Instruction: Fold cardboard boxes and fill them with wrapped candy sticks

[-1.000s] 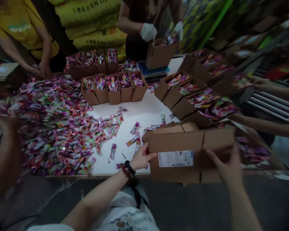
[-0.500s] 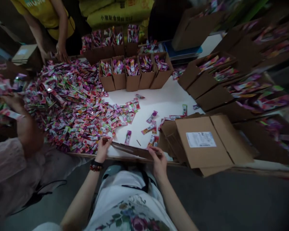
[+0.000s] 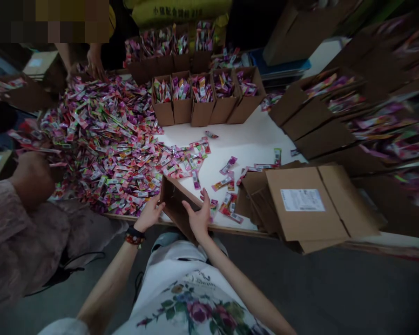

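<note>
A small flattened cardboard box stands tilted at the table's near edge, held between both hands. My left hand grips its left side, with a bead bracelet on that wrist. Pressed against its right face, my right hand has the fingers curled over the top edge. A large heap of pink, purple and green candy sachets lies just left of the box. Loose sachets are scattered to its right.
A stack of flat cartons with a white label lies at the right. Rows of small filled boxes stand at the back, more filled cartons at the right. Another person's arm is at the left; someone's hand reaches in far behind.
The flat small box was lifted from the table edge and tilted up between my hands. My right hand slid left onto it. The view shifted slightly down and left.
</note>
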Tool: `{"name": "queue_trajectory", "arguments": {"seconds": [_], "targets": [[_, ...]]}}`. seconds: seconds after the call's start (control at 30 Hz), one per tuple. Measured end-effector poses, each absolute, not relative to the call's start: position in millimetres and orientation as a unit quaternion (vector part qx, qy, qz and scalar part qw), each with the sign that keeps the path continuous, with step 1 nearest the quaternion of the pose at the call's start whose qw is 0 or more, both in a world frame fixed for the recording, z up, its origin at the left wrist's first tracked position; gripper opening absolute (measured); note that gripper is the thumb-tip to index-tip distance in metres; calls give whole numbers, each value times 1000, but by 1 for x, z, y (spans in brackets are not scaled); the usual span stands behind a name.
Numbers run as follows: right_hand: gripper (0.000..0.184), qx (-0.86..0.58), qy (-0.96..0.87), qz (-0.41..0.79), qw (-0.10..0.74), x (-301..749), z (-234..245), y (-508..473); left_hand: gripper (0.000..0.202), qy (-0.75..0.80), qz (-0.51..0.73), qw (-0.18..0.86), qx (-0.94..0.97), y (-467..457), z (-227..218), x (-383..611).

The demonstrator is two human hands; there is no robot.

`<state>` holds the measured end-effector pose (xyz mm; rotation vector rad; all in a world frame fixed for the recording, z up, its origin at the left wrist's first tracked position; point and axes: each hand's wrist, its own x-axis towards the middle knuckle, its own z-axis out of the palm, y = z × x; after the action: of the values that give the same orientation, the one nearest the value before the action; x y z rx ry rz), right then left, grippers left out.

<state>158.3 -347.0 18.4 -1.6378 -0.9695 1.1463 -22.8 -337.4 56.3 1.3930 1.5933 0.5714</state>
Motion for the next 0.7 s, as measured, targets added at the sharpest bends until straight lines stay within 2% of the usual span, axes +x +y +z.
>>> {"name": "queue_trajectory", "arguments": {"seconds": [0.07, 0.13, 0.2, 0.27, 0.33, 0.4, 0.47, 0.53, 0.6, 0.7], "targets": [[87, -657, -405, 451, 449, 165, 11, -343, 51, 663, 220, 376, 609, -337, 49, -20], [92, -613, -417, 499, 448, 184, 1, -339, 65, 669, 223, 310, 638, -339, 43, -15], [94, -566, -433, 555, 430, 203, -9, -336, 71, 646, 190, 279, 685, -341, 40, -13], [92, -571, -442, 550, 420, 211, -16, -334, 62, 607, 114, 265, 740, -340, 44, -12], [88, -629, -433, 482, 430, 206, -21, -333, 43, 587, 48, 251, 768, -335, 52, -13], [82, -674, -404, 431, 443, 196, -24, -330, 30, 604, 30, 225, 764, -326, 57, -13], [73, -666, -375, 469, 442, 193, -24, -325, 29, 643, 55, 186, 741, -317, 55, -7], [66, -603, -384, 574, 399, 205, -20, -317, 35, 688, 104, 146, 703, -310, 43, 4], [64, -529, -455, 644, 315, 226, -10, -309, 36, 717, 171, 130, 663, -307, 25, 15], [84, -474, -637, 575, 199, 251, 12, -303, 41, 707, 284, 138, 632, -312, 1, 24]]}}
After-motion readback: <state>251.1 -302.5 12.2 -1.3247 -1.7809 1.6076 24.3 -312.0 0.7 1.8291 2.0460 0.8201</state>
